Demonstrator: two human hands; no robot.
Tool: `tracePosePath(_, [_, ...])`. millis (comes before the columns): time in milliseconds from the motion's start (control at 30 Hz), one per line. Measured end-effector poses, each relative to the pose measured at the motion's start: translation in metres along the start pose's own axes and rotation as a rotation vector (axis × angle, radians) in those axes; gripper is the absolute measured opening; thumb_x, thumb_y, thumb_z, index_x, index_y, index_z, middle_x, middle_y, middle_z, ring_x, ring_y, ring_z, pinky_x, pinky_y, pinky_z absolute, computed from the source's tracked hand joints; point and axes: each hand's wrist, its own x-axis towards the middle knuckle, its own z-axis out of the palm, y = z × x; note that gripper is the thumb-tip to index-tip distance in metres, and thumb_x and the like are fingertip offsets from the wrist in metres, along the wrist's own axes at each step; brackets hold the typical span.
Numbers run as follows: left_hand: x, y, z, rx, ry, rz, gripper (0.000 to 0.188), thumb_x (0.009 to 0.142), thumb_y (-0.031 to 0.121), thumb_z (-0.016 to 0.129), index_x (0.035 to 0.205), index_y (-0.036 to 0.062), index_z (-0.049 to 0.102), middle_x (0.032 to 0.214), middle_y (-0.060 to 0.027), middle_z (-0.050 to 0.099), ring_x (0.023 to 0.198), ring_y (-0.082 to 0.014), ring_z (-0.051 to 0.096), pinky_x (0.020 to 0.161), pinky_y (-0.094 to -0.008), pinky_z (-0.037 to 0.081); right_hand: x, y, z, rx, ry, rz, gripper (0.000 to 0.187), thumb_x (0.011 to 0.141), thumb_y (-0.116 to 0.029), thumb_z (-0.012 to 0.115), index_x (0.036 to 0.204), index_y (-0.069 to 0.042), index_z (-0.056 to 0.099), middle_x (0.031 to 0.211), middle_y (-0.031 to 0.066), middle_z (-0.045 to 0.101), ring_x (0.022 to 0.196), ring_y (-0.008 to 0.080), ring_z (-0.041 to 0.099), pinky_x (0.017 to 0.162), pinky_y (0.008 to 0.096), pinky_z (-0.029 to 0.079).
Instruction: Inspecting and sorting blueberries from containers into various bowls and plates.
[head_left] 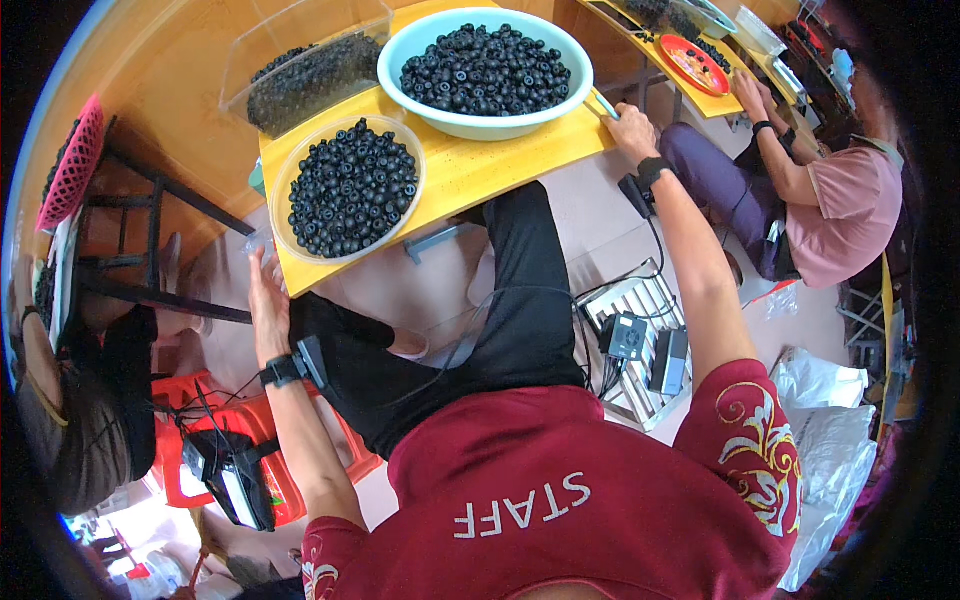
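Observation:
Black, round, ring-marked pieces that look like small beads or berries fill a wide light-blue basin [490, 125] on the yellow table [470, 180]. More of them lie in a round clear shallow bowl [277, 210] nearer me on the left. My right hand [632, 134] is at the table's right edge, fingers closed on a thin light-blue handle [604, 102] beside the basin; its full shape is hidden. My left hand [267, 303] is beside the table's near left corner, fingers stretched upward, close to a bit of clear plastic [258, 243].
A clear box [310, 85] of black pieces stands at the back left. Another person [840, 200] sits at right by a red plate [694, 65]; a second person [85, 430] is at left. A red stool [285, 470], cables and small electronic boxes [627, 336] are below.

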Motion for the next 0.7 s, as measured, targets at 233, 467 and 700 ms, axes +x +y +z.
tracePosePath(233, [0.013, -0.019, 0.018, 0.499, 0.081, 0.200, 0.045, 0.094, 0.034, 0.038, 0.125, 0.0010, 0.042, 0.121, -0.0108, 0.048, 0.109, -0.0183, 0.047, 0.095, -0.0294, 0.036, 0.001, 0.011, 0.007, -0.014, 0.007, -0.039, 0.031, 0.078, -0.031, 0.056, 0.097, -0.007, 0.063, 0.099, 0.0203, 0.062, 0.095, 0.0361, 0.058, 0.082, 0.0439, 0.046])
tracePosePath(467, [0.055, -0.038, -0.012, 0.795, 0.107, 0.240, 0.038, 0.094, 0.023, 0.030, 0.112, -0.0055, 0.049, 0.107, -0.0151, 0.056, 0.098, -0.0214, 0.053, 0.085, -0.0320, 0.040, 0.012, 0.018, 0.025, 0.021, 0.043, -0.056, 0.033, 0.076, -0.026, 0.051, 0.100, -0.007, 0.063, 0.101, 0.0202, 0.062, 0.095, 0.0370, 0.059, 0.083, 0.0439, 0.047])
tracePosePath(700, [0.061, -0.036, -0.010, 0.767, 0.110, 0.193, 0.037, 0.094, 0.022, 0.031, 0.106, -0.0059, 0.052, 0.101, -0.0149, 0.058, 0.090, -0.0218, 0.056, 0.079, -0.0315, 0.044, 0.014, 0.014, 0.038, 0.069, 0.063, 0.035, 0.031, 0.077, -0.023, 0.054, 0.101, -0.008, 0.065, 0.103, 0.0162, 0.063, 0.096, 0.0315, 0.061, 0.082, 0.0400, 0.049])
